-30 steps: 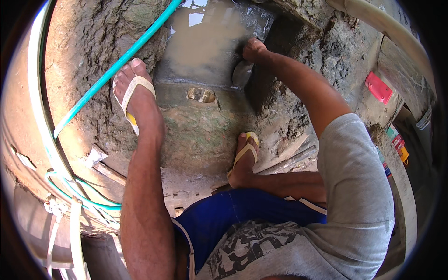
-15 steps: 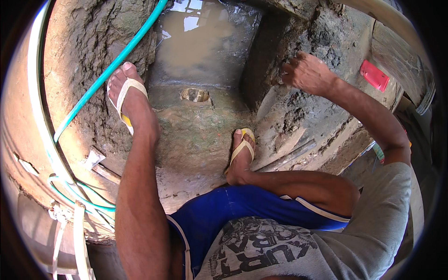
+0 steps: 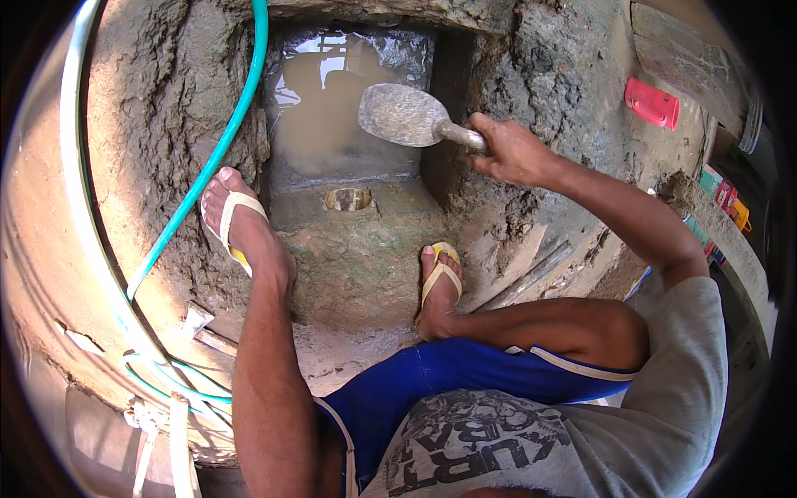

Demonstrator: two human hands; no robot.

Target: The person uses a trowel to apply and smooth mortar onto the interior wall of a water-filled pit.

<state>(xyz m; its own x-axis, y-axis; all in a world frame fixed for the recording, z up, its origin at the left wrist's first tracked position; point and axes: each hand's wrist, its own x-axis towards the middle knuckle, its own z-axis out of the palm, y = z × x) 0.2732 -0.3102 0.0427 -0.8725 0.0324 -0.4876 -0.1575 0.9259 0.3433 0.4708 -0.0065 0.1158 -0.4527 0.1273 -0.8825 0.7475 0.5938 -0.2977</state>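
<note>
My right hand (image 3: 516, 151) is closed around the handle of a trowel (image 3: 403, 114) with a rounded, mud-smeared blade. The blade points left, above a square pit (image 3: 426, 158) holding brown, murky water (image 3: 320, 116). Below the pit's near edge, a round hole with a brassy rim (image 3: 348, 199) sits in the wet ledge. My left hand is out of view.
A green hose (image 3: 217, 153) curves down the left, beside a long pale pipe (image 3: 75, 166). My sandalled feet straddle the ledge. A tool with a wooden handle (image 3: 217, 341) lies by my left leg. A red plastic piece (image 3: 652, 103) rests at the right.
My right hand has turned and come a little left and down in view. The trowel blade now extends left over the pit; earlier it was hard to make out. The view has shifted slightly.
</note>
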